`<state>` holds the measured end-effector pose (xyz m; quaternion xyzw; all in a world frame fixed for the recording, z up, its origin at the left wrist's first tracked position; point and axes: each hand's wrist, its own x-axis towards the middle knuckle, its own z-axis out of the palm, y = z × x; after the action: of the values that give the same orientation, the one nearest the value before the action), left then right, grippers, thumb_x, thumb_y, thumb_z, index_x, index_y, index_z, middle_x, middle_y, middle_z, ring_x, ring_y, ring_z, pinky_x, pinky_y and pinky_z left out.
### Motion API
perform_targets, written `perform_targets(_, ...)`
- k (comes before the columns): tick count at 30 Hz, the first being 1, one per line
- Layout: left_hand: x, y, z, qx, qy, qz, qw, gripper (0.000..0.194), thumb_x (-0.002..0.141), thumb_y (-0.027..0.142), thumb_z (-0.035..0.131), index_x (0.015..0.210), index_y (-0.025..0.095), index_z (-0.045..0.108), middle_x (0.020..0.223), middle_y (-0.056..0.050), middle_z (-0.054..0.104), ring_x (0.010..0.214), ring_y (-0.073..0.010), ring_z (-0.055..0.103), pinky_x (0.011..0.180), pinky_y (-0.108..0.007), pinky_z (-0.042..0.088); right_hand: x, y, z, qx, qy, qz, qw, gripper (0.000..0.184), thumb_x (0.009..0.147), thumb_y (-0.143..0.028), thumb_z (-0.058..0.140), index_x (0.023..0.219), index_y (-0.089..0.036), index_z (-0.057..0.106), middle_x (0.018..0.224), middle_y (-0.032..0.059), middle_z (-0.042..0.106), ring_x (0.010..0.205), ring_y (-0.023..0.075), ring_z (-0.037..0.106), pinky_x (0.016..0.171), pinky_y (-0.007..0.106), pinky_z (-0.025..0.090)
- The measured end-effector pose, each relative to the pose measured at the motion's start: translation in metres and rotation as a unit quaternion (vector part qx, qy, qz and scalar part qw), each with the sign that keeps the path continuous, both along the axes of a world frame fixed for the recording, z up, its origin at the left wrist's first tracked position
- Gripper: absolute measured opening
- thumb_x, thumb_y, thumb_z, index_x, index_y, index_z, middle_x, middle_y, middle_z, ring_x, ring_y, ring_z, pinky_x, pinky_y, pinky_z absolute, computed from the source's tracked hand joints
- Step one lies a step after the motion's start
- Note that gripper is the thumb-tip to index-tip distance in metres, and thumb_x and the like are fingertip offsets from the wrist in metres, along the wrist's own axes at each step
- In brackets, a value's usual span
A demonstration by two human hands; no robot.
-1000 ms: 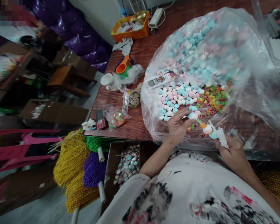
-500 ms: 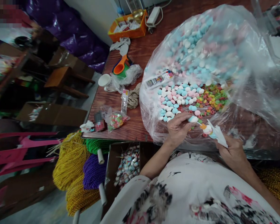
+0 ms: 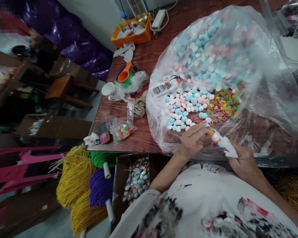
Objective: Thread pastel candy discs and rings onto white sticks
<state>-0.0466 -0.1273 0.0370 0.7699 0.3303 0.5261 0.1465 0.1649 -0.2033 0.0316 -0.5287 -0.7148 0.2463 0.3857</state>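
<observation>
A large clear plastic bag [image 3: 238, 59] lies open on the wooden table [image 3: 144, 59], full of pale blue, pink and white round candies [image 3: 186, 105] and small coloured rings [image 3: 224, 102]. My left hand [image 3: 192, 140] rests at the bag's mouth, fingertips pinching the end of a small strung candy piece [image 3: 217, 137]. My right hand [image 3: 242, 160] grips the other end of that piece, a white wrapper tip showing above the fingers.
A cardboard box [image 3: 136, 178] of wrapped candies stands below the table edge beside yellow, purple and green bead cord bundles [image 3: 84, 178]. On the table lie a small candy bag [image 3: 120, 129], a white cup [image 3: 109, 89], orange scoops [image 3: 125, 74] and an orange tray [image 3: 130, 33].
My left hand let go of the pale candy it held and moved its fingers onto the strung piece. The view drifted slightly.
</observation>
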Motion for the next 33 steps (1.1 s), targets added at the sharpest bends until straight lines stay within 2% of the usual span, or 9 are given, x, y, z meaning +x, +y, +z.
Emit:
perform_targets(5, -0.003, 0.001, -0.003, 0.04, 0.026, -0.02, 0.999, 0.038, 0.096, 0.011, 0.058, 0.133, 0.014, 0.064, 0.132, -0.02, 0.07, 0.128, -0.0229, 0.067, 0.107, -0.036, 0.059, -0.014, 0.003, 0.001, 0.014, 0.033, 0.017, 0.999, 0.028, 0.081, -0.004, 0.048, 0.088, -0.021, 0.07, 0.063, -0.0037, 0.067, 0.051, 0.0112, 0.059, 0.053, 0.02, 0.045)
perform_targets(10, -0.001, 0.0, -0.01, 0.053, 0.051, -0.049, 0.996, 0.042, 0.097, 0.016, 0.053, 0.139, 0.012, 0.058, 0.142, -0.023, 0.063, 0.14, -0.0285, 0.057, 0.111, -0.043, 0.057, -0.02, 0.008, -0.008, -0.039, 0.074, -0.025, 0.996, 0.025, 0.089, -0.015, 0.054, 0.065, -0.02, 0.061, 0.051, -0.0051, 0.052, 0.043, 0.0091, 0.046, 0.046, 0.021, 0.038)
perform_targets(13, 0.004, -0.004, -0.013, -0.005, 0.041, -0.042, 0.998, 0.043, 0.097, 0.015, 0.052, 0.139, 0.017, 0.06, 0.144, -0.019, 0.063, 0.137, -0.0268, 0.06, 0.113, -0.042, 0.055, -0.019, 0.015, -0.01, -0.066, 0.115, -0.076, 0.988, 0.036, 0.091, -0.026, 0.059, 0.056, -0.02, 0.052, 0.048, -0.0052, 0.048, 0.043, 0.0083, 0.042, 0.046, 0.021, 0.037)
perform_targets(15, 0.007, -0.006, -0.012, -0.093, -0.01, -0.057, 0.994, 0.045, 0.098, 0.018, 0.055, 0.142, 0.02, 0.057, 0.144, -0.016, 0.063, 0.134, -0.0256, 0.062, 0.113, -0.041, 0.054, -0.018, 0.019, -0.01, -0.073, 0.13, -0.087, 0.985, 0.041, 0.092, -0.031, 0.061, 0.054, -0.02, 0.05, 0.048, -0.0052, 0.047, 0.043, 0.008, 0.041, 0.046, 0.021, 0.038)
perform_targets(20, 0.013, -0.001, 0.005, -0.264, -0.211, -0.061, 0.939, 0.057, 0.101, 0.035, 0.057, 0.155, 0.033, 0.039, 0.153, -0.011, 0.056, 0.129, -0.0238, 0.066, 0.103, -0.037, 0.059, -0.013, 0.019, -0.011, -0.074, 0.139, -0.044, 0.986, 0.041, 0.092, -0.029, 0.061, 0.054, -0.019, 0.05, 0.049, -0.0049, 0.049, 0.044, 0.0078, 0.044, 0.046, 0.02, 0.036)
perform_targets(24, 0.014, 0.004, 0.013, -0.353, -0.184, -0.055, 0.916, 0.04, 0.1, 0.044, 0.057, 0.134, 0.025, 0.067, 0.132, -0.009, 0.073, 0.119, -0.0233, 0.071, 0.103, -0.037, 0.058, -0.011, 0.017, -0.014, -0.064, 0.14, -0.037, 0.987, 0.039, 0.091, -0.027, 0.062, 0.055, -0.02, 0.05, 0.049, -0.0048, 0.049, 0.044, 0.0077, 0.043, 0.046, 0.021, 0.035)
perform_targets(26, 0.016, 0.003, 0.011, -0.365, -0.156, -0.052, 0.917, 0.036, 0.1, 0.045, 0.058, 0.121, 0.021, 0.075, 0.12, -0.008, 0.078, 0.113, -0.0222, 0.074, 0.104, -0.036, 0.057, -0.013, 0.019, -0.016, -0.056, 0.143, -0.045, 0.987, 0.038, 0.091, -0.026, 0.062, 0.055, -0.02, 0.05, 0.048, -0.0048, 0.049, 0.043, 0.0075, 0.042, 0.046, 0.021, 0.036)
perform_targets(29, 0.02, 0.0, 0.006, -0.333, -0.136, -0.036, 0.932, 0.034, 0.099, 0.043, 0.059, 0.117, 0.02, 0.077, 0.118, -0.009, 0.078, 0.113, -0.0215, 0.074, 0.106, -0.036, 0.057, -0.019, 0.019, -0.014, -0.046, 0.161, -0.052, 0.985, 0.039, 0.092, -0.027, 0.06, 0.056, -0.02, 0.05, 0.047, -0.0047, 0.048, 0.043, 0.0076, 0.041, 0.045, 0.021, 0.035)
perform_targets(33, 0.023, 0.001, 0.0, -0.314, -0.179, -0.049, 0.931, 0.039, 0.102, 0.044, 0.054, 0.135, 0.027, 0.065, 0.133, -0.008, 0.072, 0.122, -0.0219, 0.07, 0.109, -0.04, 0.056, 0.001, 0.015, 0.0, -0.04, 0.165, -0.085, 0.982, 0.033, 0.094, -0.032, 0.06, 0.064, -0.02, 0.058, 0.054, -0.0029, 0.052, 0.049, 0.0097, 0.043, 0.05, 0.023, 0.037)
